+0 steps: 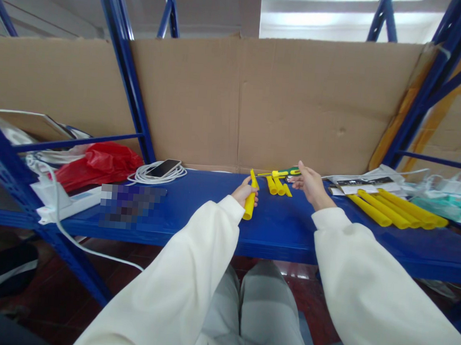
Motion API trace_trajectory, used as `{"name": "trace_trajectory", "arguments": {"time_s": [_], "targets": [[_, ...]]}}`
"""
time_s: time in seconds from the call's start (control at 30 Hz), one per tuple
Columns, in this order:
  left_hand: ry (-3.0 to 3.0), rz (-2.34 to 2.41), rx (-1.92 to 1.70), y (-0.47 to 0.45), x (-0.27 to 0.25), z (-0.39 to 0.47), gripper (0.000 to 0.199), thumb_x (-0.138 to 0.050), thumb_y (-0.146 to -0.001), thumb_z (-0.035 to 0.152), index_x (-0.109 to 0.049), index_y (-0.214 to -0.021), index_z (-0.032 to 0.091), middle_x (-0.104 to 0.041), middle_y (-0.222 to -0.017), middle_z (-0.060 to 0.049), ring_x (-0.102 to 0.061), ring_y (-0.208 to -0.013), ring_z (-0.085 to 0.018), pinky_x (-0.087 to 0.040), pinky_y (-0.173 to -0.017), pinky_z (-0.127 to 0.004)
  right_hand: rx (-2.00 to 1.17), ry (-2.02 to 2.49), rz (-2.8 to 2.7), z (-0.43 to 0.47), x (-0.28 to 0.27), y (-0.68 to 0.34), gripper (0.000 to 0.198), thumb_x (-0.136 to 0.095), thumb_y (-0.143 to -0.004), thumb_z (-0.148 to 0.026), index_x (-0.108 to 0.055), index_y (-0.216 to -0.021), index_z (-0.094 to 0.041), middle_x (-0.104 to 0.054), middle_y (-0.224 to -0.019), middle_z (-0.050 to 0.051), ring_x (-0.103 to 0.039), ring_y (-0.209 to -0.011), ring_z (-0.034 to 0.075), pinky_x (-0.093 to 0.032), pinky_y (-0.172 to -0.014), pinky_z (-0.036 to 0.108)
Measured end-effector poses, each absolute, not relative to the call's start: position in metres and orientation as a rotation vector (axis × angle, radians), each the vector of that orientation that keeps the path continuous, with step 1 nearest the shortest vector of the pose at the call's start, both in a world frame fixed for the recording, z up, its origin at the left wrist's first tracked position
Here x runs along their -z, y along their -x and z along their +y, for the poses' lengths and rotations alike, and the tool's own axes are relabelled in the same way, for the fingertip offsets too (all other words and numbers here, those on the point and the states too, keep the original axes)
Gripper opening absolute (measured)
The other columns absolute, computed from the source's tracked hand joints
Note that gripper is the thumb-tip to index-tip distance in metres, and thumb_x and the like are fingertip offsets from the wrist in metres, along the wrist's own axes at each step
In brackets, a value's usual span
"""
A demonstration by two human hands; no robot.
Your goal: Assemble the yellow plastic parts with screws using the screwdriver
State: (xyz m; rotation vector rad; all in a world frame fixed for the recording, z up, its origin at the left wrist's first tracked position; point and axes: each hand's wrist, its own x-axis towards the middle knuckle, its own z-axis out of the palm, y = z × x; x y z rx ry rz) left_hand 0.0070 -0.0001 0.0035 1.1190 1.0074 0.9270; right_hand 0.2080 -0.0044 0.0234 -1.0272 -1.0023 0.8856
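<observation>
My left hand (245, 192) is wrapped round a yellow tube (249, 206), held upright with a narrow, pointed upper end. My right hand (309, 184) has its fingers apart at the green handle end of a slim yellow-and-green tool (282, 173), which looks like a screwdriver. Whether the fingertips touch the handle is hard to see. Short yellow tube pieces (271, 186) lie just below the tool on the blue shelf (207, 208). A small shiny part beside the right fingertips is too small to name.
Several longer yellow tubes (371, 209) lie side by side at the right, near clear plastic packaging (443, 202). At the left are a phone (164, 168) on a coiled white cable (140, 175), a red bag (103, 165) and a white power strip (76, 205). Cardboard (300, 103) walls the back.
</observation>
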Motion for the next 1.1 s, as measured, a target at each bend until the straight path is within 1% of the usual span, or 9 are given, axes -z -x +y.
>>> {"name": "trace_trajectory", "arguments": {"time_s": [0.23, 0.33, 0.43, 0.6, 0.73, 0.83, 0.97, 1.03, 1.1], "targets": [[-1.1, 0.994, -0.956, -0.007, -0.002, 0.002, 0.077, -0.053, -0.086, 0.011, -0.02, -0.151, 0.035, -0.045, -0.067, 0.006, -0.041, -0.043, -0.007, -0.036, -0.044, -0.017, -1.002, 0.891, -1.029, -0.007, -0.027, -0.207, 0.023, -0.061, -0.093, -0.036, -0.053, -0.08, -0.019, -0.066, -0.056, 0.0, -0.058, -0.042, 0.009, -0.047, -0.045, 0.016], [-1.1, 1.017, -0.945, -0.007, -0.003, 0.001, 0.076, -0.049, -0.086, 0.009, -0.02, -0.151, 0.035, -0.044, -0.066, 0.006, -0.042, -0.043, -0.008, -0.036, -0.044, -0.018, -0.964, 0.914, -1.062, -0.005, -0.024, -0.209, 0.03, -0.068, -0.087, -0.043, -0.053, -0.078, -0.02, -0.061, -0.052, -0.002, -0.055, -0.039, 0.009, -0.045, -0.041, 0.017], [-1.116, 1.024, -0.931, -0.007, -0.005, -0.002, 0.074, -0.043, -0.087, 0.006, -0.019, -0.151, 0.035, -0.043, -0.064, 0.006, -0.043, -0.043, -0.009, -0.036, -0.045, -0.018, -0.895, 0.956, -1.037, -0.001, -0.021, -0.21, 0.038, -0.073, -0.08, -0.051, -0.051, -0.075, -0.021, -0.06, -0.053, -0.003, -0.054, -0.038, 0.009, -0.041, -0.037, 0.017], [-1.131, 1.014, -0.921, -0.008, -0.006, -0.005, 0.074, -0.041, -0.088, 0.005, -0.019, -0.152, 0.034, -0.044, -0.065, 0.006, -0.043, -0.043, -0.009, -0.036, -0.045, -0.019, -0.838, 1.023, -0.999, 0.001, -0.019, -0.21, 0.035, -0.07, -0.084, -0.047, -0.05, -0.073, -0.02, -0.059, -0.049, -0.002, -0.051, -0.036, 0.008, -0.038, -0.034, 0.016], [-1.137, 1.017, -0.913, -0.008, -0.006, -0.005, 0.074, -0.041, -0.087, 0.005, -0.018, -0.152, 0.034, -0.044, -0.065, 0.006, -0.043, -0.043, -0.009, -0.036, -0.045, -0.019, -0.84, 1.055, -0.984, -0.004, -0.023, -0.209, 0.039, -0.067, -0.085, -0.053, -0.049, -0.072, -0.021, -0.055, -0.043, -0.004, -0.047, -0.032, 0.008, -0.035, -0.032, 0.015], [-1.132, 1.013, -0.912, -0.007, -0.006, -0.004, 0.076, -0.042, -0.087, 0.005, -0.018, -0.152, 0.034, -0.045, -0.065, 0.006, -0.043, -0.043, -0.009, -0.037, -0.046, -0.019, -0.917, 0.98, -0.975, -0.008, -0.026, -0.207, 0.034, -0.063, -0.09, -0.048, -0.052, -0.075, -0.02, -0.06, -0.047, -0.002, -0.051, -0.035, 0.008, -0.041, -0.037, 0.015], [-1.124, 1.019, -0.918, -0.007, -0.006, -0.004, 0.074, -0.043, -0.088, 0.005, -0.019, -0.152, 0.034, -0.045, -0.066, 0.005, -0.043, -0.044, -0.009, -0.037, -0.046, -0.019, -1.031, 0.829, -0.989, -0.011, -0.029, -0.205, 0.022, -0.061, -0.094, -0.035, -0.054, -0.08, -0.02, -0.066, -0.056, -0.001, -0.062, -0.047, 0.008, -0.053, -0.052, 0.016], [-1.124, 1.031, -0.925, -0.007, -0.008, -0.006, 0.074, -0.042, -0.088, 0.005, -0.019, -0.152, 0.034, -0.045, -0.066, 0.005, -0.043, -0.044, -0.009, -0.036, -0.045, -0.019, -1.046, 0.805, -1.003, -0.011, -0.028, -0.205, 0.02, -0.063, -0.093, -0.032, -0.054, -0.079, -0.02, -0.065, -0.055, -0.003, -0.062, -0.048, 0.008, -0.054, -0.052, 0.017], [-1.126, 1.044, -0.93, -0.008, -0.009, -0.007, 0.073, -0.04, -0.088, 0.004, -0.019, -0.152, 0.033, -0.044, -0.066, 0.005, -0.042, -0.043, -0.009, -0.035, -0.045, -0.019, -1.029, 0.812, -1.008, -0.009, -0.027, -0.206, 0.023, -0.066, -0.091, -0.033, -0.054, -0.076, -0.02, -0.06, -0.05, -0.005, -0.057, -0.043, 0.007, -0.051, -0.047, 0.016]]}}
